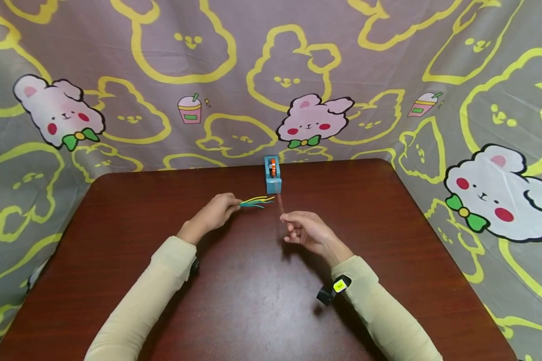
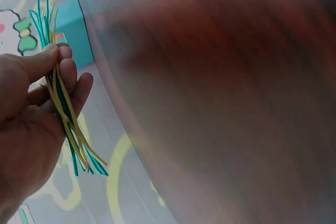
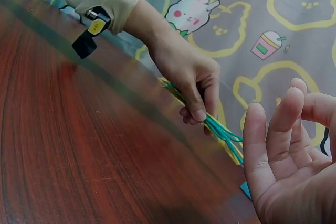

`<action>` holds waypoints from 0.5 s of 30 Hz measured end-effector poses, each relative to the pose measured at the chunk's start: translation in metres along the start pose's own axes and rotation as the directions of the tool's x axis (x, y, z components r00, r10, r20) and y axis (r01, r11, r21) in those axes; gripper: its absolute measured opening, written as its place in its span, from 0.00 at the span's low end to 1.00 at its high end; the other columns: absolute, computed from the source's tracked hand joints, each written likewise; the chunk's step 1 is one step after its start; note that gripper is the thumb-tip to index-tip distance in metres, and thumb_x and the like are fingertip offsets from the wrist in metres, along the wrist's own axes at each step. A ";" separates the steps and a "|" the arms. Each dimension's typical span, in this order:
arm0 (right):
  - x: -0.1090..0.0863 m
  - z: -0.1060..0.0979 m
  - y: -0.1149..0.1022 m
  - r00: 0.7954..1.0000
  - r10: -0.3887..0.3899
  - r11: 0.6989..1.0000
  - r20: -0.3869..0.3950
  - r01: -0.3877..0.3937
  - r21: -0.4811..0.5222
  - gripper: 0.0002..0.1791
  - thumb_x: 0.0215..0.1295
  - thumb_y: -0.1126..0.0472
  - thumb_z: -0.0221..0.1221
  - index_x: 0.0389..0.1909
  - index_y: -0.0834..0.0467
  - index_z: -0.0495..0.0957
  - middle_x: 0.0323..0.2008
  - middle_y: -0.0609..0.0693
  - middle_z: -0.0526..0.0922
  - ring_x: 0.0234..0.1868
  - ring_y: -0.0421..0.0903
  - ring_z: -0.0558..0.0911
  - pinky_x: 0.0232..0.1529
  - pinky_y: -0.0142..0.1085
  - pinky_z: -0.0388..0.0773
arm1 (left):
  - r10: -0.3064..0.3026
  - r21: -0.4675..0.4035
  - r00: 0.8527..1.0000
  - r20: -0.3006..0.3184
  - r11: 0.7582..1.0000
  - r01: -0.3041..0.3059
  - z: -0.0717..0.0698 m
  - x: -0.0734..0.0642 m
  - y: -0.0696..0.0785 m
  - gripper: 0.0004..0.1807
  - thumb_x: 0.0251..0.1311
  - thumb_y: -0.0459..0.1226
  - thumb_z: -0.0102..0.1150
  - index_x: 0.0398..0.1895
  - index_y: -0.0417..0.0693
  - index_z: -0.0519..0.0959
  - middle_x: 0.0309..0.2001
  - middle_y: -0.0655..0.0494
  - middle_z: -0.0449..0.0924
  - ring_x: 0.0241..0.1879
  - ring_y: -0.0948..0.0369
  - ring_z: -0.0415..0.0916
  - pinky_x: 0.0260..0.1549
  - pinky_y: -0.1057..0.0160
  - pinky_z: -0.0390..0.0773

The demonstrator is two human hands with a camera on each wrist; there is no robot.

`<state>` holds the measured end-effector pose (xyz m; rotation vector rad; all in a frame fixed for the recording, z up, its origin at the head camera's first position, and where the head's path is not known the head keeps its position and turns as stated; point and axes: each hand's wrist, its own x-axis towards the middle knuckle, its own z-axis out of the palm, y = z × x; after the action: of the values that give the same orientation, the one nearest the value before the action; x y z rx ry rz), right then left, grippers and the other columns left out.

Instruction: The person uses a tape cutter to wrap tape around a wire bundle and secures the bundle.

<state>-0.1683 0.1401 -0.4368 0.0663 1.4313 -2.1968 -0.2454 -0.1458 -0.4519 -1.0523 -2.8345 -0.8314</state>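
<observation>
My left hand [image 1: 218,209] pinches a bundle of thin yellow and green wires [image 1: 256,202] near its middle, thumb against fingers. In the left wrist view, the wires [image 2: 65,108] cross the palm and fan out at both ends. A blue tape dispenser [image 1: 273,186] with an orange core stands at the table's far edge. From its front a strip of clear tape [image 1: 280,204] stretches toward me, its end pinched between thumb and forefinger of my right hand [image 1: 315,234]. The right wrist view shows the other right fingers [image 3: 283,129] loosely bent; the tape is hidden there.
The dark brown wooden table [image 1: 253,301] has rounded far corners. A grey curtain [image 1: 235,90] with yellow outlines and rabbit prints hangs close behind it and along both sides. A black wrist strap [image 1: 325,296] juts out from the right sleeve.
</observation>
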 end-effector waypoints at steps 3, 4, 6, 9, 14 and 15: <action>0.000 0.000 -0.001 1.000 -0.004 1.000 0.004 0.004 -0.002 0.11 0.74 0.67 0.53 0.34 0.59 0.83 0.17 0.45 0.78 0.15 0.38 0.74 0.31 0.36 0.83 | 0.007 0.005 1.000 0.012 1.000 -0.007 0.004 0.003 0.010 0.12 0.69 0.28 0.58 0.52 0.32 0.83 0.38 0.49 0.81 0.40 0.53 0.79 0.41 0.55 0.80; -0.001 0.000 -0.001 1.000 -0.006 1.000 0.006 0.006 -0.004 0.11 0.74 0.67 0.53 0.34 0.59 0.83 0.17 0.44 0.78 0.15 0.37 0.74 0.31 0.36 0.83 | 0.009 0.006 1.000 0.015 1.000 -0.009 0.005 0.004 0.013 0.12 0.69 0.28 0.58 0.52 0.32 0.83 0.38 0.48 0.81 0.40 0.53 0.79 0.41 0.55 0.80; -0.001 0.000 -0.002 1.000 -0.007 1.000 0.010 0.008 -0.004 0.11 0.74 0.66 0.53 0.34 0.58 0.83 0.17 0.45 0.78 0.15 0.37 0.74 0.31 0.36 0.83 | 0.014 0.007 1.000 0.025 1.000 -0.015 0.008 0.006 0.019 0.12 0.70 0.28 0.57 0.53 0.33 0.83 0.39 0.49 0.81 0.41 0.53 0.79 0.42 0.56 0.80; -0.001 0.001 -0.002 1.000 -0.008 1.000 0.012 0.008 -0.006 0.11 0.74 0.66 0.53 0.34 0.58 0.83 0.17 0.45 0.78 0.15 0.37 0.74 0.31 0.36 0.83 | 0.038 0.009 0.999 0.025 0.999 -0.038 0.013 0.009 0.028 0.12 0.70 0.28 0.57 0.52 0.33 0.83 0.38 0.49 0.80 0.40 0.54 0.78 0.41 0.56 0.80; -0.001 0.002 -0.004 1.000 -0.003 1.000 0.008 0.003 -0.004 0.10 0.74 0.66 0.54 0.33 0.58 0.82 0.17 0.45 0.78 0.15 0.37 0.74 0.31 0.36 0.83 | 0.068 0.009 0.998 0.001 0.998 -0.068 0.023 0.015 0.042 0.11 0.69 0.27 0.58 0.51 0.34 0.84 0.36 0.50 0.80 0.39 0.55 0.78 0.41 0.57 0.80; -0.001 0.002 -0.004 1.000 -0.002 1.000 0.009 0.002 -0.004 0.10 0.73 0.66 0.54 0.33 0.58 0.82 0.17 0.45 0.78 0.15 0.37 0.74 0.31 0.36 0.83 | 0.072 0.009 0.997 -0.004 0.997 -0.072 0.025 0.016 0.045 0.11 0.69 0.27 0.59 0.50 0.34 0.84 0.36 0.50 0.80 0.38 0.55 0.78 0.41 0.57 0.80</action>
<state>-0.1690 0.1400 -0.4326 0.0537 1.4320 -2.1927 -0.2263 -0.0951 -0.4490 -1.1422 -2.7754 -0.8130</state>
